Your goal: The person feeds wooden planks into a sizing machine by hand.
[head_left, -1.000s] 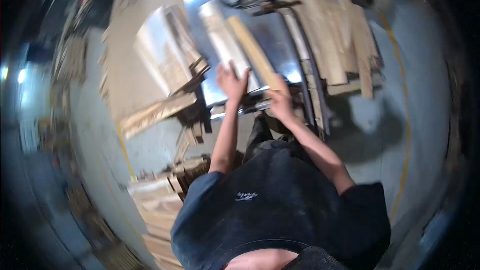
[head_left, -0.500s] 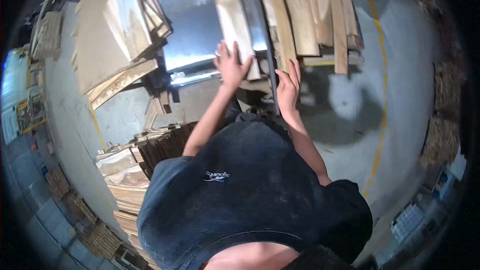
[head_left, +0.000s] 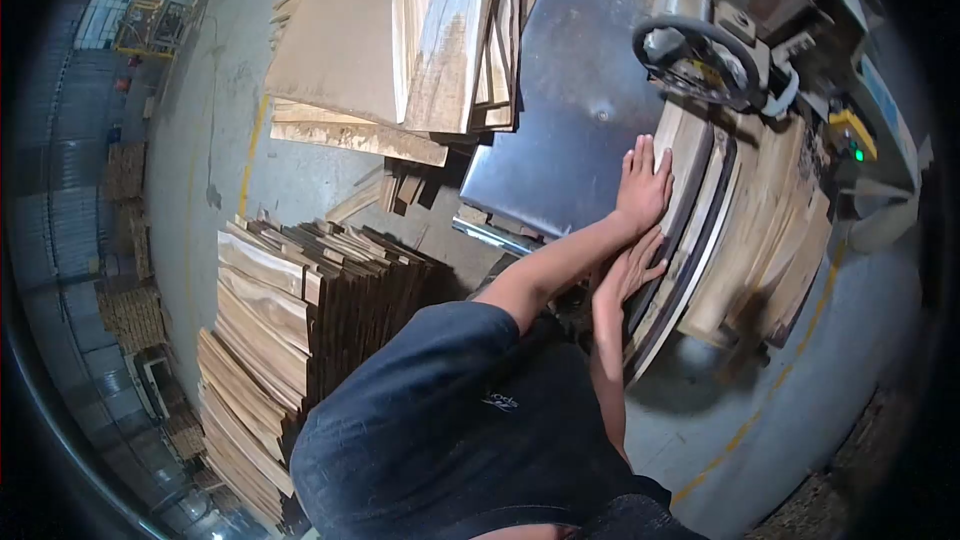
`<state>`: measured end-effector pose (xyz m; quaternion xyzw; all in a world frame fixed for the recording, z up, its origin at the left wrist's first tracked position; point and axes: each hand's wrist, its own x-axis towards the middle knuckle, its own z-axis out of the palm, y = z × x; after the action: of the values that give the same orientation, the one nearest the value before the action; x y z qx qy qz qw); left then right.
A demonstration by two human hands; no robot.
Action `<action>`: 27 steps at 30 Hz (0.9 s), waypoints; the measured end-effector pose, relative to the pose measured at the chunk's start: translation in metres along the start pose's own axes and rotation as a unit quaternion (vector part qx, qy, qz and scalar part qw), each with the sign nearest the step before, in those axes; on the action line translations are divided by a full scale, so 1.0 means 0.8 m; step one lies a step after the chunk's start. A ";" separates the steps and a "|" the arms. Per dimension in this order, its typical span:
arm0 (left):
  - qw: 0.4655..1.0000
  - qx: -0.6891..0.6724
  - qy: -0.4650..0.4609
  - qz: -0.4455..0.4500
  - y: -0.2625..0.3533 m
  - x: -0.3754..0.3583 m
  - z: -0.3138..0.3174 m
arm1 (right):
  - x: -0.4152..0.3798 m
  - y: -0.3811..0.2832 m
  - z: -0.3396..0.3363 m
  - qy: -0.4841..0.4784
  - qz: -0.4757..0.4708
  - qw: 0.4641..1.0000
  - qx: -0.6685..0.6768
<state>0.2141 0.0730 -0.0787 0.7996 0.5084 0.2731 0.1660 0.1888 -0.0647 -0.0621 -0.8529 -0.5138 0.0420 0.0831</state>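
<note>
A pale wooden board (head_left: 678, 143) lies at the right edge of the shiny metal table (head_left: 575, 80), against a dark guide rail (head_left: 690, 190). My left hand (head_left: 643, 187) rests flat on the board, fingers extended toward the machine. Just below it, my right hand (head_left: 630, 272) lies by the board's near end and the rail, its fingers spread. Neither hand is wrapped around anything. Above the board's far end is a black handwheel (head_left: 697, 62) on the machine.
Boards are piled on a brown sheet (head_left: 340, 40) at the upper left. A tall stack of wood (head_left: 262, 290) stands at the lower left. More planks (head_left: 760, 210) lie right of the rail. A green light (head_left: 859, 155) glows on the machine.
The view has swung to the right, bringing the handwheel and machine into sight. My hands are now closer together, the left ahead of the right along the board.
</note>
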 end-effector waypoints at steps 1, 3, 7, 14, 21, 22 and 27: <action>1.000 -0.012 0.006 -0.005 0.000 0.011 0.001 | 0.010 -0.005 -0.001 -0.060 0.025 0.998 -0.018; 0.999 -0.034 0.025 -0.006 -0.002 0.030 0.007 | 0.031 -0.011 0.006 -0.031 0.099 0.961 0.257; 0.985 -0.111 0.127 0.032 -0.019 0.073 -0.002 | 0.070 -0.014 0.000 -0.058 0.001 0.995 0.080; 0.952 0.199 0.213 0.090 -0.221 0.108 -0.218 | 0.140 -0.021 0.016 -0.017 -0.038 0.999 -0.028; 0.932 0.121 0.145 -0.311 -0.382 -0.003 -0.324 | 0.216 -0.013 -0.005 -0.052 0.002 0.996 0.074; 0.938 0.125 0.172 -0.273 -0.390 -0.020 -0.314 | 0.217 -0.012 -0.017 -0.074 0.022 0.985 0.152; 0.881 -0.178 0.087 -0.431 -0.329 -0.032 -0.342 | 0.143 -0.068 -0.048 -0.076 -0.047 0.912 0.399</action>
<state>-0.1502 0.1590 -0.0109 0.4318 0.7578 0.3293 0.3616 0.2012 0.0571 -0.0125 -0.7180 -0.4980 0.3042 0.3794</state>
